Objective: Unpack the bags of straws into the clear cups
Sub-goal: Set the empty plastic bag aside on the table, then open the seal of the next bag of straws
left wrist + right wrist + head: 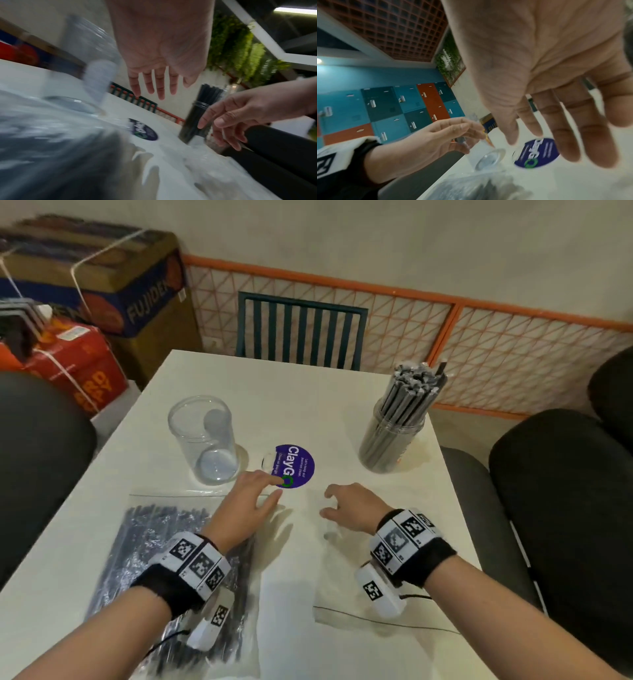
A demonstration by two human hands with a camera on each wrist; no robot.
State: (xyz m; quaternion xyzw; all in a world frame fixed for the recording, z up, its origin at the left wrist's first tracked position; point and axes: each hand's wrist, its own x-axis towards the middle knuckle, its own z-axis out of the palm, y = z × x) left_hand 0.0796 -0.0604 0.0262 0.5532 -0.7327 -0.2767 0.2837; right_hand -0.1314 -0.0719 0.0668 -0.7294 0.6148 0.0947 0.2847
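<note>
Wall: plain off-white wall (342, 241) across the top of the head view.
Railing: orange lattice railing (513, 350) along the wall base, centre to right.
Table: white table (308, 405), centre of frame.
Chairs: dark slatted chair (301, 330) at the table's far edge; black padded seats (561, 491) at right, another (37, 446) at left.
Boxes: stacked cardboard boxes (102, 278), upper left.
Lockers: blue, teal and red lockers (388, 108), left of the right wrist view.
Ceiling: brown grid ceiling (393, 27), upper left there.
Plants: green foliage (240, 54), upper right of the left wrist view.
</note>
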